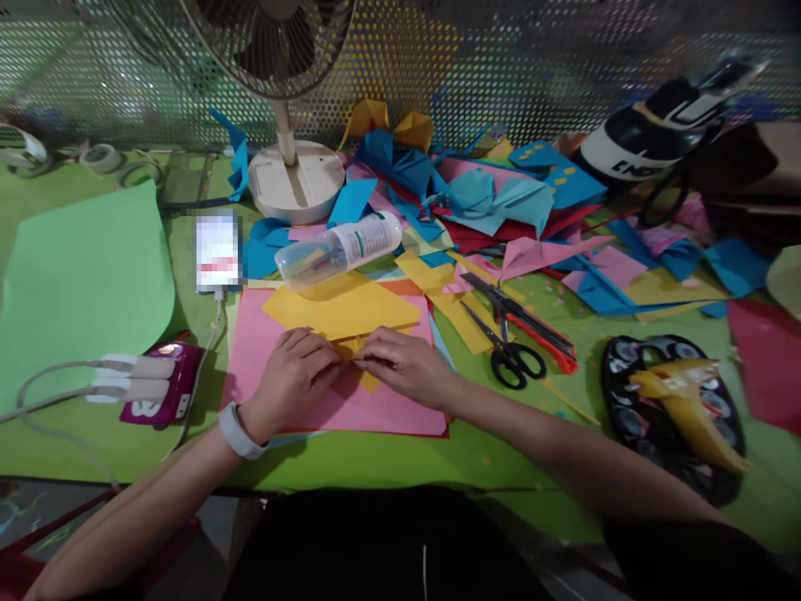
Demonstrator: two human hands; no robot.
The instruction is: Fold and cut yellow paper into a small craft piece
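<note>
My left hand (294, 374) and my right hand (404, 366) meet over a small folded piece of yellow paper (365, 368), fingertips pinching it from both sides. The piece lies on a pink sheet (325, 401) on the green table. A larger yellow sheet (341, 307) rests just beyond my fingers. A white band circles my left wrist. Most of the small yellow piece is hidden under my fingers.
Black scissors (510, 351) and a red-handled cutter (538, 330) lie right of my hands. A clear bottle (338, 250) lies on its side beyond, with a fan base (295, 179), a phone (217, 253), a power bank (166, 384), a paint palette (672, 409) and heaped coloured paper (501, 200).
</note>
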